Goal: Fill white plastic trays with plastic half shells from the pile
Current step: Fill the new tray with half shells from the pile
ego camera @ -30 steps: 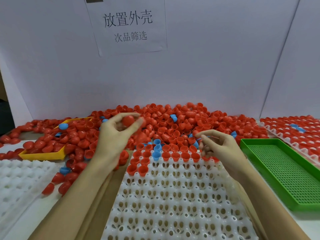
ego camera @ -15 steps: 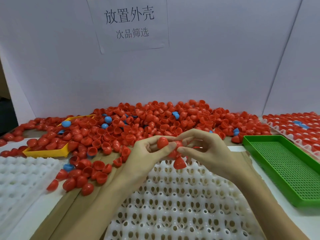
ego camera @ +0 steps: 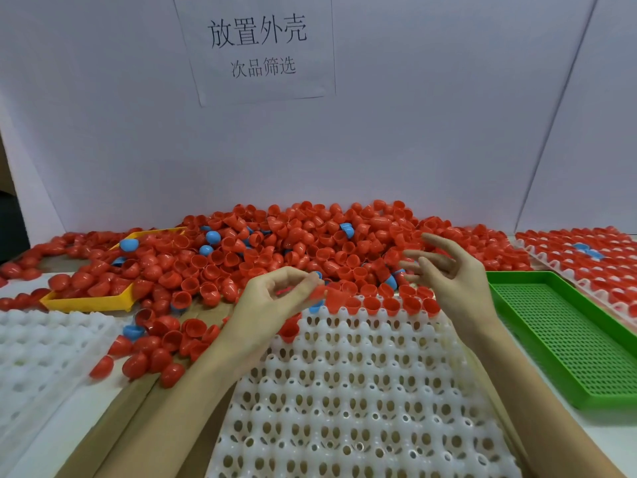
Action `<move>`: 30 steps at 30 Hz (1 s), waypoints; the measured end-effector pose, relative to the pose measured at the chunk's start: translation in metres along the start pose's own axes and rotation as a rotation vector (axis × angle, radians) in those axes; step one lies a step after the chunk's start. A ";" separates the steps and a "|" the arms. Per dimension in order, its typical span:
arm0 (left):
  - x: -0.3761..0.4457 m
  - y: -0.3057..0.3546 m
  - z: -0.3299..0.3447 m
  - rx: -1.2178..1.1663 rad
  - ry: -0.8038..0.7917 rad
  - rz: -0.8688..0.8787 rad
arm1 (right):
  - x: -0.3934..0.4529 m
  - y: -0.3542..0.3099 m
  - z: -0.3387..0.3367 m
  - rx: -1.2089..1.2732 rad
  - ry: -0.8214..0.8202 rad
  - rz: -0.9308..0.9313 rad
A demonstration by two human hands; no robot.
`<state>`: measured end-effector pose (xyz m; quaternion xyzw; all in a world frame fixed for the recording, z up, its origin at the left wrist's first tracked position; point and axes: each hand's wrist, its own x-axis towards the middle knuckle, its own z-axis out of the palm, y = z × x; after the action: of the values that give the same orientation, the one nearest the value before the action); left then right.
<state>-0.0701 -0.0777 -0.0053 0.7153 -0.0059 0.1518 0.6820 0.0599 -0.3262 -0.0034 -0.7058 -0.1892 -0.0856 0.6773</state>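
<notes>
Left hand (ego camera: 275, 298) pinching red plastic half shell (ego camera: 319, 292) over white plastic tray (ego camera: 348, 391), far edge. Right hand (ego camera: 448, 274) spread, holding nothing, at 2 o'clock. Pile of red plastic half shells (ego camera: 296, 243) at 12 o'clock.

A green perforated tray (ego camera: 565, 343) lies at the desk's right edge, while a yellow tray (ego camera: 86, 301) sits toward the far left corner. A paper sign (ego camera: 256, 46) with printed Chinese characters hangs on the pale backboard (ego camera: 431, 115) along the far edge.
</notes>
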 end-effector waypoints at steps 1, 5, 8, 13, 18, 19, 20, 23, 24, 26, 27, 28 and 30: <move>0.000 -0.001 -0.002 -0.008 0.025 0.006 | -0.001 -0.001 0.001 0.009 -0.004 0.007; 0.005 -0.002 -0.013 0.193 0.099 0.112 | -0.002 -0.004 0.001 0.008 0.003 0.042; 0.009 -0.003 -0.028 0.529 0.150 0.210 | -0.001 -0.003 -0.001 -0.015 0.028 0.061; 0.011 -0.010 -0.038 0.687 0.130 0.302 | 0.001 0.001 -0.004 -0.040 0.053 0.092; 0.008 -0.015 -0.033 0.867 -0.077 0.348 | 0.000 0.001 -0.004 -0.052 0.052 0.099; 0.008 -0.016 -0.032 0.906 -0.101 0.376 | 0.000 0.000 -0.004 -0.056 0.050 0.099; 0.008 -0.016 -0.032 0.935 -0.117 0.402 | 0.000 0.000 -0.004 -0.060 0.048 0.100; 0.006 -0.017 -0.031 0.991 -0.130 0.458 | 0.000 0.000 -0.004 -0.067 0.048 0.099; 0.005 -0.017 -0.030 1.000 -0.124 0.468 | 0.000 0.000 -0.004 -0.069 0.049 0.099; 0.003 -0.015 -0.028 1.013 -0.111 0.488 | 0.001 0.000 -0.004 -0.071 0.050 0.100; 0.003 -0.015 -0.027 1.019 -0.108 0.497 | 0.001 0.000 -0.004 -0.071 0.049 0.100; 0.002 -0.014 -0.027 1.019 -0.107 0.501 | 0.001 0.000 -0.004 -0.071 0.048 0.101; 0.003 -0.012 -0.028 1.006 -0.107 0.500 | 0.001 0.000 -0.005 -0.068 0.044 0.102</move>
<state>-0.0708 -0.0490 -0.0162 0.9359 -0.1369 0.2564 0.1990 0.0608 -0.3309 -0.0025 -0.7350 -0.1351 -0.0730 0.6604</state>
